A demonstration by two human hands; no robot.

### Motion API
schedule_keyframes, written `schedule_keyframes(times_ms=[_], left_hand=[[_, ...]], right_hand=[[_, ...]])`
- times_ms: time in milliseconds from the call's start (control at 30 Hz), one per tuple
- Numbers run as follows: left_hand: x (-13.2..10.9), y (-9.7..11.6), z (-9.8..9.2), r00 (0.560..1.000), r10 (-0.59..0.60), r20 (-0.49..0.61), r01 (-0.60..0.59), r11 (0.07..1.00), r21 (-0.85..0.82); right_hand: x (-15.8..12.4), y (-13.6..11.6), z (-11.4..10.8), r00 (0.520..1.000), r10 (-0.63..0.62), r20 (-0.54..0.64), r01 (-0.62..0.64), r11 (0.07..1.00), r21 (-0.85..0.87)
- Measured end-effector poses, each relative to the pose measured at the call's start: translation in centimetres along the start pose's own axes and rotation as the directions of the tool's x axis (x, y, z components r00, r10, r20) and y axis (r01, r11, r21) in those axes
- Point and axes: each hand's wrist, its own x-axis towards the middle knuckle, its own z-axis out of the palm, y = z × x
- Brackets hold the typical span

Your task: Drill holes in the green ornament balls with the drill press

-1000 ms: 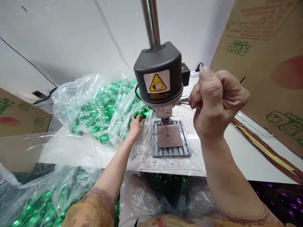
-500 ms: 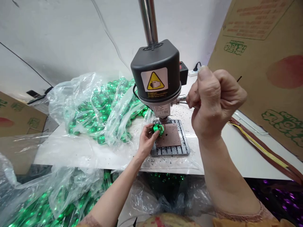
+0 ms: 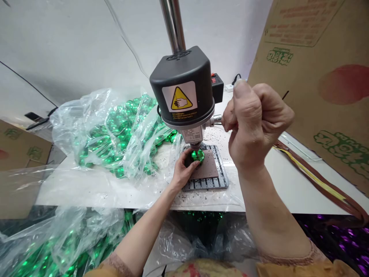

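Note:
In the head view, my left hand point(image 3: 184, 168) grips a small green mirror ball point(image 3: 198, 156) between thumb and fingers. The ball sits directly below the chuck of a black-topped drill press point(image 3: 181, 86), above a brown board point(image 3: 211, 167) on the slotted metal base point(image 3: 223, 182). Whether the drill bit touches the ball is hidden. My right hand point(image 3: 258, 119) is closed in a fist at the press's feed handle point(image 3: 215, 120), on the right side of the machine; most of the handle is covered by the fingers.
A clear plastic bag point(image 3: 86, 104) of green mirror balls lies on the white table point(image 3: 109, 194), left of the press. Another bag point(image 3: 57, 246) of green balls is below. Cardboard boxes point(image 3: 323, 115) flank the table. Dark shavings dot its surface. Brown and yellow straps point(image 3: 319, 181) lie right.
My left hand has brought the green mirror ball rightward, from beside the drill bit to under the chuck. My right hand stays at the handle. The whole view has shifted slightly.

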Motion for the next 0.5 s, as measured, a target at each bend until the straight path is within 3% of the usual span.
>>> schedule_keyframes(times_ms=[233,500], left_hand=[[-0.18,0.02,0.25,0.998,0.006,0.062,-0.005,1.000,-0.025],[-0.26,0.32,0.87,1.000,-0.008,0.026,0.009,0.999,-0.047]], right_hand=[[0.05,-0.01,0.02,0.999,-0.035,0.012,0.035,0.997,-0.073],[0.01,-0.02,0.06,1.000,0.005,-0.024,-0.006,1.000,-0.022]])
